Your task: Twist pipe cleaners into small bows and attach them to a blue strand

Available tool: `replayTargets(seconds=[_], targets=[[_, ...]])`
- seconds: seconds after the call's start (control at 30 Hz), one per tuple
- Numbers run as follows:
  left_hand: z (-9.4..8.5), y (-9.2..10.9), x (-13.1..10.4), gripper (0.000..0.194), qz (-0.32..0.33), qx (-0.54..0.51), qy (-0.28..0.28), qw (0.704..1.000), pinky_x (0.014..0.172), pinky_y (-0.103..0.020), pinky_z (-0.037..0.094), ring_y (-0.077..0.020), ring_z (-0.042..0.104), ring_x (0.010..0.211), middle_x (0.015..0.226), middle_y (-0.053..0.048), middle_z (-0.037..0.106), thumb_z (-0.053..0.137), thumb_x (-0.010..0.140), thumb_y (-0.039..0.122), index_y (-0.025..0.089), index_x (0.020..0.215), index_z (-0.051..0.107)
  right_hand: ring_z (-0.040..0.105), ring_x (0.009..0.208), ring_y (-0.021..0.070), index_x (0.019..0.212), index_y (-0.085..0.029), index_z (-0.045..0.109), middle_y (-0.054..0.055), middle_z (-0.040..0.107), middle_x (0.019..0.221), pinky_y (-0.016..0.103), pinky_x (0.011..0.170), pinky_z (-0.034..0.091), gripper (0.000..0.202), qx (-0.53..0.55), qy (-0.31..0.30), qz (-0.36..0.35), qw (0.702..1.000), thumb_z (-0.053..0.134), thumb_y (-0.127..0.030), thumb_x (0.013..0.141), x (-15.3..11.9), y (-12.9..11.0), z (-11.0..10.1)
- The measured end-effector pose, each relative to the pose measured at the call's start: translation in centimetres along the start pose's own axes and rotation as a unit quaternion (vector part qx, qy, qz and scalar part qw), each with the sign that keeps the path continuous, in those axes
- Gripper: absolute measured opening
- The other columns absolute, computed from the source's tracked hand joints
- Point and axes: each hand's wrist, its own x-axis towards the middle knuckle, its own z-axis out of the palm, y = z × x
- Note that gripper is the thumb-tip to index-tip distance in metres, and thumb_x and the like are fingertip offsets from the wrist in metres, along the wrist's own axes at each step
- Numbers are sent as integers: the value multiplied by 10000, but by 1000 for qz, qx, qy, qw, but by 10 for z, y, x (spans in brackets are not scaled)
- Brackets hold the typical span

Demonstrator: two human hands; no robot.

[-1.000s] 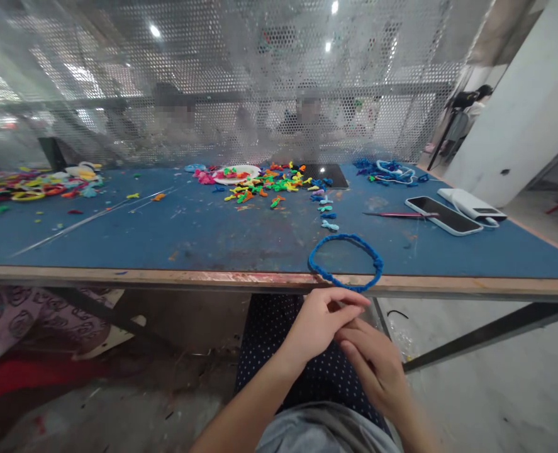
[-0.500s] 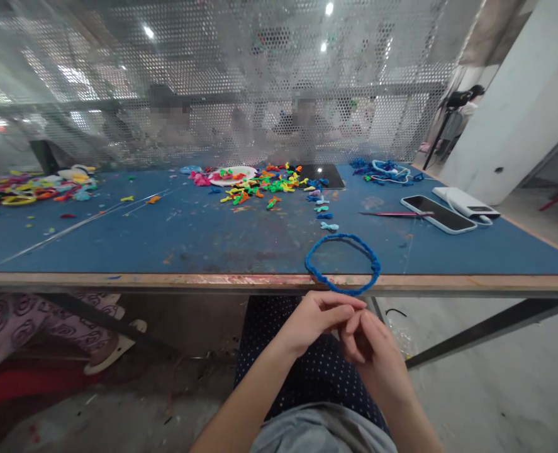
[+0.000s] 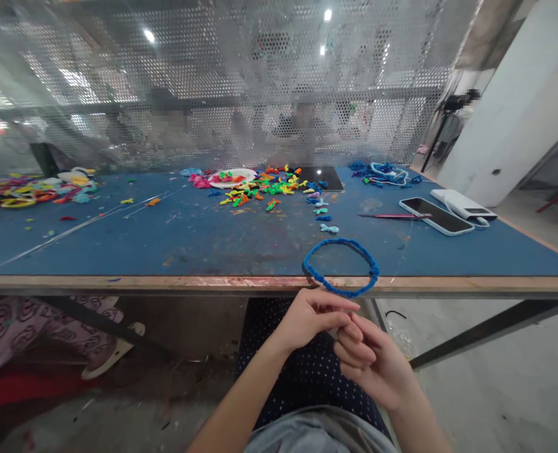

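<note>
My left hand (image 3: 306, 321) and my right hand (image 3: 377, 362) meet above my lap, just in front of the table edge. Thumb and fingers of each are pinched together, and their tips touch. Whatever lies between them, if anything, is too small or hidden to make out. Right beyond the fingertips, a knotted blue fuzzy loop (image 3: 374, 272) lies on the blue table (image 3: 241, 248), its near side reaching over the wooden edge. Behind the loop, a light-blue knotted piece (image 3: 329, 228) begins a short row of blue and pale pieces.
A colourful heap of small pieces (image 3: 279, 185) spreads beside a white plate (image 3: 217, 181) and a black tablet (image 3: 333, 180). To the right are a pink pen-like tool (image 3: 392, 216), a phone (image 3: 434, 216), a white power bank (image 3: 462, 204) and a blue tangle (image 3: 366, 173). Another pile (image 3: 24, 192) lies left.
My right hand has turned slightly, its curled fingers now showing more toward me. My left hand has shifted a little left. The loop stays on the table.
</note>
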Motion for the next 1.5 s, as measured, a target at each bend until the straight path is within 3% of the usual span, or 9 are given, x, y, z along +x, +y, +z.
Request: replayTargets(seconds=[0.27, 0.5, 0.63, 0.8, 0.9, 1.03, 1.2, 1.33, 1.5], targets=[[8, 16, -12, 160, 103, 246, 123, 956, 607, -222, 382, -129, 518, 671, 708, -10, 631, 607, 847, 257, 171, 734, 684, 121, 424, 48, 683, -174, 524, -106, 213, 451, 140, 377, 132, 291, -46, 73, -12, 996, 677, -391, 801, 0, -2, -2], [-12, 49, -22, 140, 156, 211, 230, 937, 651, -202, 379, -105, 520, 726, 816, 1, 601, 585, 870, 232, 170, 748, 611, 170, 449, 41, 879, -154, 640, -103, 263, 499, 184, 413, 110, 376, -287, 171, -107, 936, 751, -471, 709, 0, 3, -10], [-23, 75, -13, 206, 129, -162, 143, 968, 753, -242, 466, -119, 580, 739, 710, 10, 594, 575, 880, 261, 162, 701, 546, 229, 454, 47, 721, -130, 649, -81, 306, 473, 201, 427, 138, 395, -366, 212, -146, 894, 729, -516, 707, 1, 6, -15], [-30, 111, 1, 337, 85, -462, 54, 881, 460, -132, 387, -44, 385, 411, 499, 87, 323, 273, 1001, 191, 145, 762, 506, 171, 418, 39, 602, -153, 569, -101, 238, 444, 193, 400, 123, 420, -258, 229, -174, 922, 714, -532, 711, 7, 10, -18], [-42, 123, 14, 387, 81, -471, 66, 876, 312, -180, 176, -60, 243, 352, 503, 89, 203, 214, 1015, 234, 159, 746, 482, 123, 401, 36, 612, -163, 564, -118, 203, 441, 186, 370, 95, 408, -214, 243, -184, 928, 748, -523, 667, 12, 9, -18], [-65, 123, 24, 406, 100, -448, 99, 883, 311, -191, 110, -53, 157, 342, 513, 95, 143, 195, 1017, 199, 168, 692, 434, 116, 393, 31, 619, -157, 575, -126, 193, 424, 180, 366, 90, 404, -226, 257, -212, 916, 759, -515, 654, 16, 0, -18], [-65, 109, -7, 177, 115, -183, -28, 976, 361, -149, 172, -35, 217, 377, 489, 105, 343, 575, 885, 257, 169, 742, 518, 186, 402, 34, 569, -160, 514, -100, 279, 449, 186, 383, 130, 403, -252, 258, -259, 896, 762, -458, 682, 15, -18, -10], [-31, 83, -41, 120, -109, 105, -167, 974, 556, -166, 412, -79, 532, 592, 671, -6, 632, 582, 871, 218, 153, 770, 594, 270, 436, 63, 643, -174, 547, -74, 345, 488, 207, 413, 205, 337, -360, 271, -334, 828, 665, -453, 790, 11, -22, 10], [2, 38, -46, 110, -62, -112, -15, 992, 1001, -373, 405, -237, 530, 1200, 1224, -96, 604, 600, 864, 240, 172, 778, 588, 444, 515, 118, 780, -197, 611, -9, 530, 594, 250, 500, 334, 209, -529, 321, -402, 675, 546, -375, 869, 2, -1, 27]])
